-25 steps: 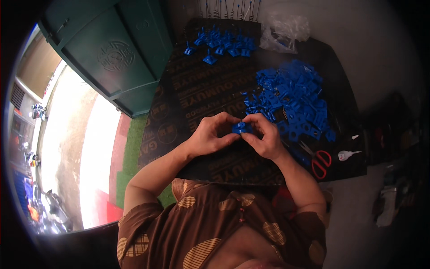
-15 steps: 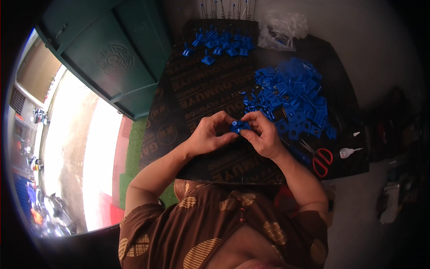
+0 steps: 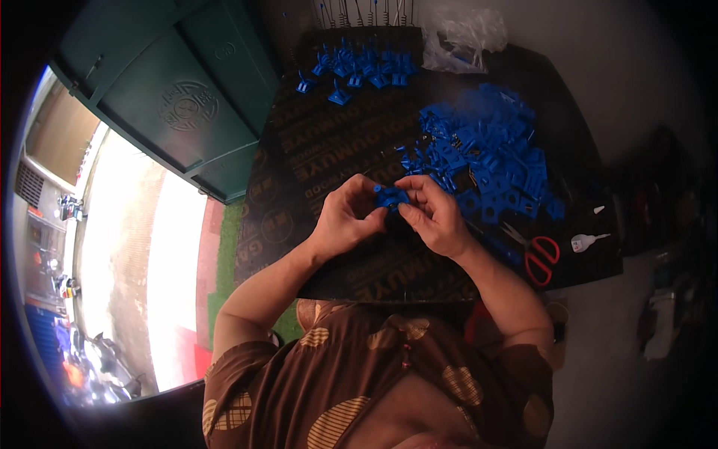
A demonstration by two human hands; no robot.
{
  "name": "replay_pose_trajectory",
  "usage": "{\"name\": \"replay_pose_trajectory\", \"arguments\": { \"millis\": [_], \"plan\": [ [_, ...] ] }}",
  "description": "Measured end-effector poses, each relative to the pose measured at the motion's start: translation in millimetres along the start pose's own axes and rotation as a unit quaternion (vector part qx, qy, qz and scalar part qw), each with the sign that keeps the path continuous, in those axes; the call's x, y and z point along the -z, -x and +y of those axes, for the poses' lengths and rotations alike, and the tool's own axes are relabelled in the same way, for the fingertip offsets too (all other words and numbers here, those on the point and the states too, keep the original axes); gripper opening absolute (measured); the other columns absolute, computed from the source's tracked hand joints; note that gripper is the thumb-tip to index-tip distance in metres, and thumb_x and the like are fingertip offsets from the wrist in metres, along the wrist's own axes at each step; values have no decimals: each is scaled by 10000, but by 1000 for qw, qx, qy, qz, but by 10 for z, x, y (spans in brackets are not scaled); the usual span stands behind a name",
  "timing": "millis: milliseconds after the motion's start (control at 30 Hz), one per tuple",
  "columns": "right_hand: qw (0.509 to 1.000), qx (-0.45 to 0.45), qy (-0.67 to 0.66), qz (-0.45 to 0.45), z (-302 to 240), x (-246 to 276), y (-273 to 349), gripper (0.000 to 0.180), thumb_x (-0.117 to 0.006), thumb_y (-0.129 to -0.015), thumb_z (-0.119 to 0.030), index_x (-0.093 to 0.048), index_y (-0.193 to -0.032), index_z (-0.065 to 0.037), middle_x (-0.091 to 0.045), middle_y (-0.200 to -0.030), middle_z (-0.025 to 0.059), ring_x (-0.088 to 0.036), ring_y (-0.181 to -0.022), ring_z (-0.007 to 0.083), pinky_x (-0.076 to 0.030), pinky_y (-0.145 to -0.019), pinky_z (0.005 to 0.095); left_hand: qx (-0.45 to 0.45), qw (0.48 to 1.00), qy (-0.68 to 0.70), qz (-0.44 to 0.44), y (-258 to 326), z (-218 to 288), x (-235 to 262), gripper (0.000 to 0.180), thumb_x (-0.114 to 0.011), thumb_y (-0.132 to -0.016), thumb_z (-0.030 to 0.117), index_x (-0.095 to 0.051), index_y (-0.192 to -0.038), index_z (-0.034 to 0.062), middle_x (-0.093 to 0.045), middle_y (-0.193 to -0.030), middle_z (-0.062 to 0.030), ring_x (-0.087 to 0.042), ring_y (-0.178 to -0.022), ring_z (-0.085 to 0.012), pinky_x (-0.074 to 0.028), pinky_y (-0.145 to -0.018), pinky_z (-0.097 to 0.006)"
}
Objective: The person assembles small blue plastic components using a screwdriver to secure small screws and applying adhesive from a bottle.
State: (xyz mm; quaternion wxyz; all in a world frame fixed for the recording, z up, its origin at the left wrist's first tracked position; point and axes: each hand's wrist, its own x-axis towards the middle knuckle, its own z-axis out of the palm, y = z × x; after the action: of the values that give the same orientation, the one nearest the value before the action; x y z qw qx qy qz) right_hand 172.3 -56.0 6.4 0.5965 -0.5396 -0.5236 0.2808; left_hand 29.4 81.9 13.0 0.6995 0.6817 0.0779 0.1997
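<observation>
Above the near part of the dark table, a small blue plastic part point(image 3: 390, 197) sits between the fingertips of both my hands. My left hand point(image 3: 348, 218) grips its left side, thumb and fingers bent around it. On the other side my right hand point(image 3: 434, 217) pinches it between thumb and fingers. The part has a knob-like piece at its upper left; its lower side is partly hidden by my fingers. Just beyond my right hand lies a big heap of loose blue plastic pieces point(image 3: 493, 150), some flat with round holes. Smaller blue pieces point(image 3: 419, 165) spread along its left side.
Several blue pieces with upright stems point(image 3: 359, 63) stand at the table's far left. A clear plastic bag point(image 3: 464, 45) lies at the back. Red-handled scissors point(image 3: 541, 260) and a small white bottle point(image 3: 589, 242) lie at right. A green metal door point(image 3: 179, 105) stands left of the table.
The blue part has turned and tilted a little between my fingers, and both hands have shifted slightly. The whole view has moved a little.
</observation>
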Motion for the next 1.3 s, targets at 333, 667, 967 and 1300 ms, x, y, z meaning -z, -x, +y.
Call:
{"name": "replay_pose_trajectory", "arguments": {
  "millis": [333,667,967,1300],
  "plan": [
    [999,-26,18,1,-4,11,0,293,-556,-903,-49,-474,-1177,13,-610,-957,44,-574,-856,63,-459,-718,186,12,1000,-8,4,4,9,-27,291,-617,-826,-49,-495,-1086,-3,-594,-939,-44,-596,-764,-77,-508,-689,-221],
    [1000,-14,18,17,67,-31,-2,295,-607,-876,-23,-494,-1145,13,-615,-944,55,-593,-841,73,-482,-719,200,10,1000,8,-1,20,-12,-57,333,-617,-822,-52,-482,-1123,-9,-579,-1015,-57,-583,-881,-87,-507,-758,-237],
    [996,48,51,62,112,-88,-6,227,-635,-871,-65,-530,-1058,7,-642,-858,84,-637,-754,130,-506,-638,250,15,1000,1,13,23,-21,-77,335,-625,-811,-36,-490,-1118,-24,-580,-1029,-59,-580,-953,-101,-485,-852,-255],
    [996,40,59,60,107,-84,-10,229,-633,-867,-61,-524,-1055,9,-642,-855,96,-647,-757,159,-517,-642,270,20,999,-29,24,20,-27,-83,312,-625,-810,-28,-495,-1095,-25,-589,-1012,-63,-586,-947,-103,-485,-855,-253]
  ]
}}
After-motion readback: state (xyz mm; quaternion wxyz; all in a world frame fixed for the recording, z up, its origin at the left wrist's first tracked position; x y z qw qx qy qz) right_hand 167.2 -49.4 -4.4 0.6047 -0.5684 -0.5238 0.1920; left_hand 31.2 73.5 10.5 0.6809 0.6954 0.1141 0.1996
